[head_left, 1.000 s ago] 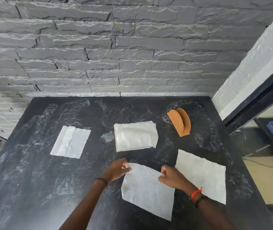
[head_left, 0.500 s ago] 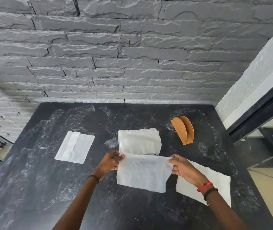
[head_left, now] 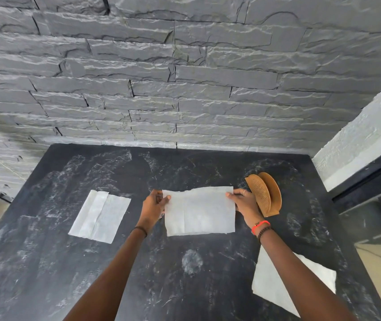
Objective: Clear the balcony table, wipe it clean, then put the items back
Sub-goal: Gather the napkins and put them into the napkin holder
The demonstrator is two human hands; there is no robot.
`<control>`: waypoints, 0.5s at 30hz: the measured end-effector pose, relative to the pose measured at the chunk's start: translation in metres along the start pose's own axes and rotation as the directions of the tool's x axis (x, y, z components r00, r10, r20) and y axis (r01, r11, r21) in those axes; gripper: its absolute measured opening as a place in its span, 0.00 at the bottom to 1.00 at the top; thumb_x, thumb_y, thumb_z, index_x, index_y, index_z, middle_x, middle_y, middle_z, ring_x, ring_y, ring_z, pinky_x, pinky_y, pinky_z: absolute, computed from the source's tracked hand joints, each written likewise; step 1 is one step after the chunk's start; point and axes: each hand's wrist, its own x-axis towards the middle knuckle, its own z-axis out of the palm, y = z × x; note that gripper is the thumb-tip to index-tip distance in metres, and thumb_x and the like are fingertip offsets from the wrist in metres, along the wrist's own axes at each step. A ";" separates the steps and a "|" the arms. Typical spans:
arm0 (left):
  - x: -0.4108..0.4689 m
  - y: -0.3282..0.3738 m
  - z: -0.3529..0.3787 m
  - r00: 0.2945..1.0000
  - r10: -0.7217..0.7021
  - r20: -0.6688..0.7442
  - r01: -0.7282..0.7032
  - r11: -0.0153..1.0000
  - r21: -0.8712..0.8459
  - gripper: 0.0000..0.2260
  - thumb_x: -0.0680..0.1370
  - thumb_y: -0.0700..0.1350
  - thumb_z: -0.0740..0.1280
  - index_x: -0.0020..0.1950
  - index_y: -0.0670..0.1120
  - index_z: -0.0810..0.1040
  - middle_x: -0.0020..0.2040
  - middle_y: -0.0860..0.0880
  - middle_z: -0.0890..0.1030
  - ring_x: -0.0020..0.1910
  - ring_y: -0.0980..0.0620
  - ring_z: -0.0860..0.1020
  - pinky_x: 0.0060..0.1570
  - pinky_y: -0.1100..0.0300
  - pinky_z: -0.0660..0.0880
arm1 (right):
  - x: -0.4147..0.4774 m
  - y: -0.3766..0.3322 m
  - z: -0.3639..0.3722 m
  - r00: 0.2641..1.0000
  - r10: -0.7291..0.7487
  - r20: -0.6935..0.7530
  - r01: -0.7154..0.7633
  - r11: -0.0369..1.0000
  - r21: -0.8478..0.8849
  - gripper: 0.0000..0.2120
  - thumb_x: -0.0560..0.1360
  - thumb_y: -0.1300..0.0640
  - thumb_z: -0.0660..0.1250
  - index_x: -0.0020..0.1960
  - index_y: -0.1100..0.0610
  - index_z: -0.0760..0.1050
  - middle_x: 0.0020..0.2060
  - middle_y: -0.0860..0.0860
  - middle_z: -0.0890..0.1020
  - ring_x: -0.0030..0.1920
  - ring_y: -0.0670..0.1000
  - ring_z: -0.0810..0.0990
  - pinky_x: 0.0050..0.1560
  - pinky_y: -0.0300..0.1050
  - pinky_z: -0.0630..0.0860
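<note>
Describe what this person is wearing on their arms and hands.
Both forearms are bare, with no sleeves in view. The left hand has no rings showing; a thin dark band circles its wrist. The right hand has a pale ring on one finger, and its wrist carries an orange-red band next to a dark beaded bracelet.

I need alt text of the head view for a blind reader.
A person's left hand and right hand pinch the upper corners of a white napkin at the middle of a smeared black table. A wooden napkin holder stands just right of it, a folded napkin lies to the left, and another napkin lies near the right edge.
</note>
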 end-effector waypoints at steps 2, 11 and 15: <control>0.014 -0.003 0.002 0.999 0.035 -0.011 -0.034 0.995 0.090 0.07 0.77 0.41 0.69 0.50 0.41 0.73 0.41 0.47 0.76 0.37 0.50 0.74 0.34 0.63 0.76 | 0.013 0.004 0.005 0.999 -0.022 -0.035 0.018 0.995 -0.102 0.10 0.74 0.61 0.70 0.53 0.65 0.78 0.51 0.60 0.83 0.51 0.58 0.82 0.57 0.55 0.79; 0.035 -0.011 0.013 0.996 0.084 0.028 -0.088 0.932 0.352 0.10 0.77 0.45 0.69 0.53 0.41 0.73 0.39 0.48 0.76 0.40 0.47 0.74 0.41 0.58 0.67 | 0.039 0.020 0.017 0.986 -0.141 -0.089 0.096 0.917 -0.388 0.09 0.72 0.61 0.73 0.47 0.66 0.78 0.43 0.60 0.84 0.45 0.56 0.82 0.45 0.43 0.74; 0.032 -0.015 0.015 0.991 0.133 0.018 -0.127 0.887 0.444 0.11 0.75 0.42 0.71 0.50 0.41 0.70 0.43 0.45 0.75 0.44 0.42 0.75 0.42 0.54 0.69 | 0.042 0.025 0.019 0.984 -0.164 -0.071 0.111 0.872 -0.476 0.11 0.72 0.59 0.73 0.50 0.63 0.76 0.42 0.58 0.83 0.43 0.54 0.81 0.41 0.40 0.71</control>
